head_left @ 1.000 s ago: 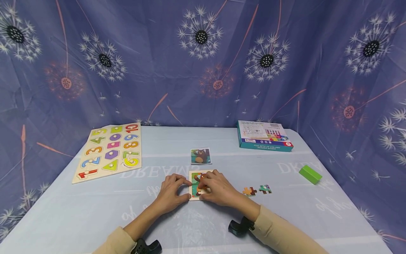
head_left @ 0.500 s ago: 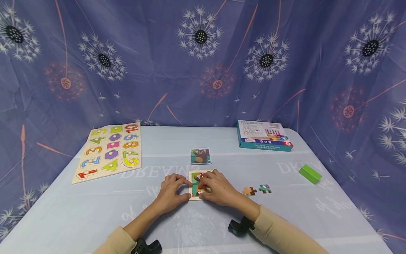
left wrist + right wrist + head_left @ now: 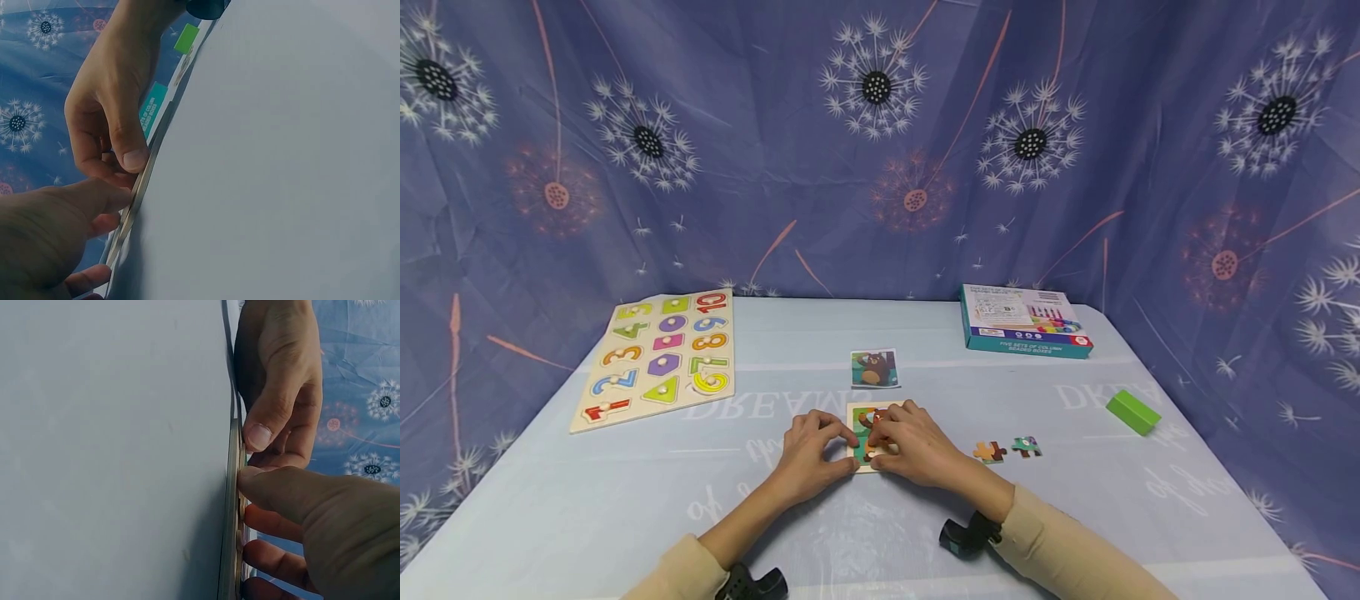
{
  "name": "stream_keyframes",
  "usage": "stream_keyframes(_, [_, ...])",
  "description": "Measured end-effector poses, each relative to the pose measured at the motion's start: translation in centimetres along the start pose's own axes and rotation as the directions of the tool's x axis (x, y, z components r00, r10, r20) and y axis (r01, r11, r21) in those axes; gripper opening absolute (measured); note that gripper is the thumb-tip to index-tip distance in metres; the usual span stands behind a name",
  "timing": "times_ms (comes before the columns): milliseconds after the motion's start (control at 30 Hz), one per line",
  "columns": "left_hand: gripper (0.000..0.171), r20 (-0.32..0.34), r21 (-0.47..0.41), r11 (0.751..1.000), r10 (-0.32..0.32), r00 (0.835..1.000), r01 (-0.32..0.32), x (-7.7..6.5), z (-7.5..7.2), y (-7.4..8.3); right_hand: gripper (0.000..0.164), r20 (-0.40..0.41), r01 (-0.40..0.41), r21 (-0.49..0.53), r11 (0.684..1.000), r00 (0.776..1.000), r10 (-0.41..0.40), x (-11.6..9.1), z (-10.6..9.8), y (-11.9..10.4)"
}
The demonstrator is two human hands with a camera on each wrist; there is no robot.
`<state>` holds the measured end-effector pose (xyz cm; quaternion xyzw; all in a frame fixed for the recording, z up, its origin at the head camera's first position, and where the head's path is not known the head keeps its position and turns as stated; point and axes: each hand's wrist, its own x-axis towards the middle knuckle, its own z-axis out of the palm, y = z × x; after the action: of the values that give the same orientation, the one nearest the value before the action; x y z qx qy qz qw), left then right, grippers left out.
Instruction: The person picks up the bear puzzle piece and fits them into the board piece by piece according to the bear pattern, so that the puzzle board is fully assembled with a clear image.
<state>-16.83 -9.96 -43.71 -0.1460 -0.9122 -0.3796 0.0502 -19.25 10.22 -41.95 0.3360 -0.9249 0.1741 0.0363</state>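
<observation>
Head: box (image 3: pixel 1026 325) showing "FIVE SETS OF COLUMN BEADED BOXES"; number board (image 3: pixel 649 342) bearing 1–10; worktop (image 3: pixel 790 333) showing flipped "DREAM". Bear card (image 3: pixel 875 369) lying beyond puzzle board (image 3: pixel 850 421); loose piece (image 3: pixel 990 452), green block (image 3: pixel 1134 412) lying right; right hand (image 3: pixel 917 446) covering puzzle board's right part.

Left wrist: left hand (image 3: pixel 47 231) bending fingers at puzzle board's edge, grip unclear.

Right wrist: right fingers gripping puzzle board.

Puzzle tray (image 3: pixel 851 417) of smooth, pale wood — bear card (image 3: pixel 874 369) of paper, perhaps glossy — creased cloth backdrop (image 3: pixel 775 125).

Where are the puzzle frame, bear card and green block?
Puzzle frame (image 3: pixel 851 419): head view, on its left rim.
Bear card (image 3: pixel 874 369): head view, center of the print.
Green block (image 3: pixel 1133 412): head view, on its middle.
</observation>
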Motion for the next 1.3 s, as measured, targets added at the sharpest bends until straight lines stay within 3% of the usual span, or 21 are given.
stream_keyframes(1000, [0.014,-0.033,0.052,0.999,-0.012,0.999,0.013,-0.06,0.34,0.37,0.013,-0.024,0.011,-0.007,1.000,1.000,-0.011,0.09,0.24,0.20])
stream_keyframes(1300, [0.012,-0.043,0.028,1.000,0.000,0.999,0.001,-0.14,0.31,0.36,0.012,-0.017,0.012,-0.002,1.000,1.000,-0.012,-0.03,0.06,0.02])
